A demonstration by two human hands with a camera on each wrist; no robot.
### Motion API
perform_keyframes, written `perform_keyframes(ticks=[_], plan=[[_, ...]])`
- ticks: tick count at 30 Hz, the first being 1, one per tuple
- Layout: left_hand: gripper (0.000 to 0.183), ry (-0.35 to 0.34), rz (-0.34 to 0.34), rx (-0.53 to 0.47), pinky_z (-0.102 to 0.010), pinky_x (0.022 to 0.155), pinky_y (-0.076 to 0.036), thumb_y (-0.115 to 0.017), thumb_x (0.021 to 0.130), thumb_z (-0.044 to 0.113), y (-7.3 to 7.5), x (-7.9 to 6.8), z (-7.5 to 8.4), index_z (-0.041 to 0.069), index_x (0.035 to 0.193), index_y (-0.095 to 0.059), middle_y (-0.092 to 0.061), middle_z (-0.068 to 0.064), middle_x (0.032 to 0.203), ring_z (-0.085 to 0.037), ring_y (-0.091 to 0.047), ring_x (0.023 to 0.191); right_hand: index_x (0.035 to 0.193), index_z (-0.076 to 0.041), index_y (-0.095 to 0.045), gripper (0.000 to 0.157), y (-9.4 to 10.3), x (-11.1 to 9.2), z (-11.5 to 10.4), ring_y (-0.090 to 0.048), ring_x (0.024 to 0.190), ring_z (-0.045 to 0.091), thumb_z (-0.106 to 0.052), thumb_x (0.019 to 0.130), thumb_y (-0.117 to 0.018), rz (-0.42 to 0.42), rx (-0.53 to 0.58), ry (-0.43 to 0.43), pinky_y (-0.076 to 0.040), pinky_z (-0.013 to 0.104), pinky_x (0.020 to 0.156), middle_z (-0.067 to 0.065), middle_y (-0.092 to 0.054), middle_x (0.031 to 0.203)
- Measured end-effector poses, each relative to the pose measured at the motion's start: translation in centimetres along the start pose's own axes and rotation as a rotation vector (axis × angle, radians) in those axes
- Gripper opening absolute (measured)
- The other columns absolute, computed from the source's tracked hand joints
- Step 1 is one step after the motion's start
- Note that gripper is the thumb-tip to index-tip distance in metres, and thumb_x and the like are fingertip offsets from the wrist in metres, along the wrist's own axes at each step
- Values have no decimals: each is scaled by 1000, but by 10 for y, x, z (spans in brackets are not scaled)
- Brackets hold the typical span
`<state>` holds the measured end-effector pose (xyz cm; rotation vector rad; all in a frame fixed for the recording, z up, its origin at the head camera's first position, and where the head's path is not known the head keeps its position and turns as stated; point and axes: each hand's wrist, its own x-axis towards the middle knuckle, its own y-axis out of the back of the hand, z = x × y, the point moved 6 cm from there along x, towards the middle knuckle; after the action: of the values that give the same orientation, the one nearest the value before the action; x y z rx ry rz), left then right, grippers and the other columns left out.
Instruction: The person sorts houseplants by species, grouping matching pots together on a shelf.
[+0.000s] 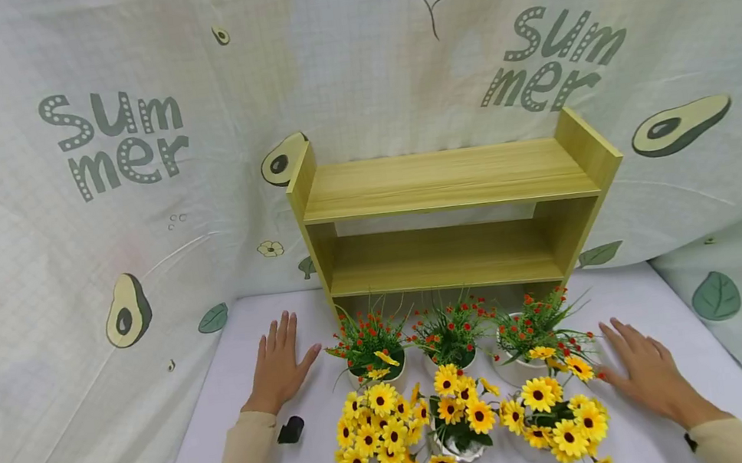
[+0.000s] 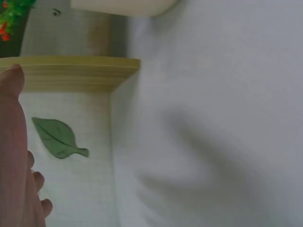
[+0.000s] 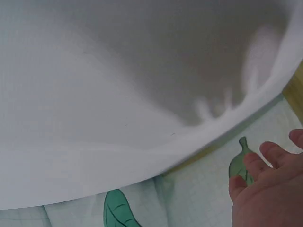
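Note:
My left hand point(image 1: 280, 365) is spread with straight fingers over the white table, left of the potted plants, holding nothing. On the other side my right hand point(image 1: 647, 370) lies likewise with fingers extended, its thumb close to the rightmost flowers. Between them stand two rows of pots. The back row has red-flowered grassy plants: a left one point(image 1: 369, 344), a middle one point(image 1: 449, 334) and a right one point(image 1: 532, 327). In front are yellow sunflower pots: a left bunch point(image 1: 382, 435), a middle one point(image 1: 461, 410) and a right one point(image 1: 560, 417).
A light wooden shelf point(image 1: 443, 253) with raised side panels stands behind the pots, against a printed cloth backdrop point(image 1: 365, 70). The white tabletop point(image 1: 316, 462) runs under everything. A small black object point(image 1: 291, 430) shows beside my left wrist.

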<state>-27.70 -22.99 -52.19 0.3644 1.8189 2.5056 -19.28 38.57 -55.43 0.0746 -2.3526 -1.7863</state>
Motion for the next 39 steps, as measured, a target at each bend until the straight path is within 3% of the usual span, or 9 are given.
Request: perform_keyframes(ticks=[10,19,24,28,32,39], plan=[[79,-72,179,-88,-66,123,-25,-60,107,37,49,15,26,-8,163,-28,-31,-28,168,-52,-31,152,153,9,-44,84,3,-15,-23,-44,131,59,-43,96,-76,24,49,47,-30,74,102,36,-40,153],[74,-102,323,-196,-67,119,-32,-64,105,29,96,26,49,-5,163,-31,-41,-28,162,-49,-40,147,142,7,-56,75,1,-31,-36,-50,128,50,-23,82,-89,63,5,115,-37,71,96,32,-51,146],[71,-126,400,-248,-64,120,-31,-63,105,28,120,33,61,-5,161,-35,-43,-27,161,-47,-40,147,139,7,-59,72,-6,-39,-40,-50,128,50,-17,78,-89,11,43,111,-36,70,96,31,-54,145],[69,-146,442,-273,-63,121,-30,-64,105,28,136,39,71,-5,160,-38,-45,-26,160,-46,-40,147,132,8,-63,68,-10,-44,-44,-53,125,50,-20,77,-90,-9,42,98,-37,70,97,31,-57,141],[69,-160,473,-299,-63,120,-30,-65,104,27,149,45,80,-5,159,-38,-46,-26,159,-46,-41,146,127,6,-65,64,-10,-50,-47,-58,120,50,-19,74,-90,31,24,119,-39,69,95,31,-62,133],[69,-175,524,-339,-59,118,-35,-64,104,28,169,55,93,-2,160,-39,-47,-21,160,-43,-46,142,131,4,-63,72,-12,-57,-52,-61,116,49,-24,71,-93,46,55,142,-43,66,90,29,-65,130]])
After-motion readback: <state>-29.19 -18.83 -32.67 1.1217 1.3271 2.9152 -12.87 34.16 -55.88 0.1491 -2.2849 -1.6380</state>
